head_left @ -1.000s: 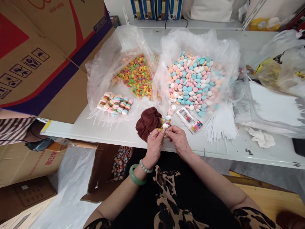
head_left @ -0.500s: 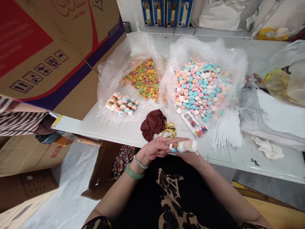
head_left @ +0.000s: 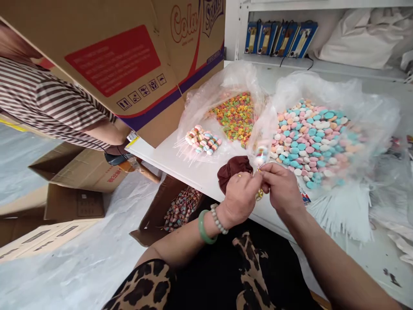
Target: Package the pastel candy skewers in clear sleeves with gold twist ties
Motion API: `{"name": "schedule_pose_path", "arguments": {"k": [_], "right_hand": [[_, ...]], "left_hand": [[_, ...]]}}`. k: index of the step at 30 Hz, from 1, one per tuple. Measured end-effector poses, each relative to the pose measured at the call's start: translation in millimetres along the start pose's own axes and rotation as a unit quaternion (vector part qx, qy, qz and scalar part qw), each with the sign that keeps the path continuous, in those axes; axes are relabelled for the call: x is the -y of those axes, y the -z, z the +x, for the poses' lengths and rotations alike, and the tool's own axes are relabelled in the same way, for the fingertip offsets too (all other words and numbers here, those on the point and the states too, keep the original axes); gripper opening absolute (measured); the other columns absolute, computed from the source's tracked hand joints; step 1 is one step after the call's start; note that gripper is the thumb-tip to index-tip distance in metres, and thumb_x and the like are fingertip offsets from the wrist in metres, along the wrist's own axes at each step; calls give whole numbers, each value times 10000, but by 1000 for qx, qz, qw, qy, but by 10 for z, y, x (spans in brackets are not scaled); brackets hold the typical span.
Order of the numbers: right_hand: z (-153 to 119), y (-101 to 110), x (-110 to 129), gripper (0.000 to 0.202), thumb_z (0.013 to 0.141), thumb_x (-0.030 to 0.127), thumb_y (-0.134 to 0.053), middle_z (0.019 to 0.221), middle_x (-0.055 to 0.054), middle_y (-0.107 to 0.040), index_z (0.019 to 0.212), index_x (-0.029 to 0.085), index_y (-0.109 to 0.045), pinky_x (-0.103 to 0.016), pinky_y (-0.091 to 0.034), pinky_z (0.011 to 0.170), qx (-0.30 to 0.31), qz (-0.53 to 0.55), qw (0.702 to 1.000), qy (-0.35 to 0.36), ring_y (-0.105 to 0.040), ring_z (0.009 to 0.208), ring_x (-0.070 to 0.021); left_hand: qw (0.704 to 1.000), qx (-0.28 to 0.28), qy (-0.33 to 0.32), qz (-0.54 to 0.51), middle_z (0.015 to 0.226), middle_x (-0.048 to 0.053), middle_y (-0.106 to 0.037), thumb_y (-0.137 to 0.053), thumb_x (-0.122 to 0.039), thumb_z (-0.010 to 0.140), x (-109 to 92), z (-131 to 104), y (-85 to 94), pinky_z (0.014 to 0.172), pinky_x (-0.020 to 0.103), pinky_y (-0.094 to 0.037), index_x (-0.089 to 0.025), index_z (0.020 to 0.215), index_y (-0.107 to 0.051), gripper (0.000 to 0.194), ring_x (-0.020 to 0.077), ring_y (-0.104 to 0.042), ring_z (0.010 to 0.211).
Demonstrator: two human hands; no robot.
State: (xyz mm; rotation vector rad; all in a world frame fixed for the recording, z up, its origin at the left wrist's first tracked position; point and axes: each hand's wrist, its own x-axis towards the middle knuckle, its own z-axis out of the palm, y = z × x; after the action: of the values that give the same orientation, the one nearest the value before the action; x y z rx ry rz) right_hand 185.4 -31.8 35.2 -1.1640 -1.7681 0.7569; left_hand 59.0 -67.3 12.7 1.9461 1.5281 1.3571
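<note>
A wrapped candy skewer (head_left: 260, 156) is pinched upright between the left hand (head_left: 240, 196) and right hand (head_left: 280, 186), both closed around its lower end at the table edge (head_left: 180, 170). Pastel candies are held in one open plastic bag (head_left: 322, 133), small coloured rings in another (head_left: 237, 114). Finished skewers are piled in a brown box (head_left: 155, 215) below.

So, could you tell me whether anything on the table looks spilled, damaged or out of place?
Nothing is clearly spilled: the pastel candies and the candy rings lie inside their open plastic bags. The only loose-looking spot is the white sticks, fanned untidily near the table edge.
</note>
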Motion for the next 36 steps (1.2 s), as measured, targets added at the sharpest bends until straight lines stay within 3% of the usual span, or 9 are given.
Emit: {"name": "schedule_pose_path", "arguments": {"k": [3, 8, 10, 13, 16, 18, 21, 28, 36], "right_hand": [[-29, -113, -63, 323, 911, 356, -421, 509, 39, -461, 643, 222, -540, -246, -332, 387, 33, 110, 993, -34, -333, 389, -104], [-303, -193, -250, 242, 816, 355, -619, 544, -9, -490, 620, 222, -577, -277, -412, 583, 36, 39, 999, 0, -479, 564, -148], [-384, -214, -281, 218, 815, 332, -608, 576, -20, -516, 634, 212, -598, -281, -414, 629, 68, -4, 998, 2, -498, 609, -150], [-444, -277, -282, 192, 806, 343, -583, 601, -1, -532, 683, 196, -597, -253, -388, 551, 134, 100, 976, -142, -484, 567, -127], [-478, -386, -307, 243, 744, 411, -626, 609, 7, -564, 752, 172, -578, -226, -359, 465, 272, 327, 841, -334, -459, 476, -98], [-528, -487, -330, 268, 778, 428, -575, 629, -10, -602, 795, 160, -584, -228, -393, 470, 361, 368, 769, -378, -495, 465, -103], [-652, -641, -317, 128, 812, 274, -548, 636, -3, -640, 819, 172, -626, -220, -431, 525, 407, 189, 841, -301, -567, 510, -116], [-653, -403, -450, 221, 897, 177, -450, 857, -25, -708, 858, 224, -662, -273, -426, 730, 166, -179, 959, -140, -624, 814, -170], [-532, 93, -851, 225, 886, 236, -482, 867, -52, -644, 829, 210, -698, -287, -369, 666, -80, -304, 930, -190, -558, 807, -188]], "left_hand": [[932, -8, 226, -283, 889, 65, -637, -492, -526, 909, 177, -13, -111, 728, 325, -506, -186, 1085, -562, 389, 169, -626, 742], [622, 397, 387, -553, 730, 78, -636, -418, -804, 765, 540, -19, 91, 602, 376, -525, -142, 953, -565, 703, 220, -644, 613], [644, 425, 373, -515, 691, 42, -615, -512, -738, 770, 597, -68, 218, 538, 298, -481, -153, 918, -563, 606, 169, -593, 536], [774, 439, 292, -352, 684, -4, -570, -548, -599, 839, 583, -107, 451, 512, 232, -387, -163, 957, -591, 453, 110, -498, 513], [876, 455, 119, -103, 832, 22, -620, -556, -514, 872, 505, -100, 701, 697, 259, -413, -186, 944, -664, 352, 162, -566, 757], [877, 477, 57, 22, 886, 37, -644, -507, -482, 909, 464, -127, 836, 741, 269, -403, -216, 973, -674, 320, 176, -583, 814], [834, 527, 50, 158, 859, 37, -676, -516, -411, 902, 505, -267, 992, 724, 272, -394, -264, 966, -689, 236, 191, -621, 813], [733, 452, 228, 455, 1009, 143, -712, -505, -366, 869, 952, -600, 1367, 743, 367, -424, -210, 1076, -671, 308, 327, -665, 952], [908, 292, 156, 257, 899, 26, -718, -457, -377, 925, 641, -242, 665, 722, 269, -415, -258, 868, -694, 272, 186, -645, 830]]}}
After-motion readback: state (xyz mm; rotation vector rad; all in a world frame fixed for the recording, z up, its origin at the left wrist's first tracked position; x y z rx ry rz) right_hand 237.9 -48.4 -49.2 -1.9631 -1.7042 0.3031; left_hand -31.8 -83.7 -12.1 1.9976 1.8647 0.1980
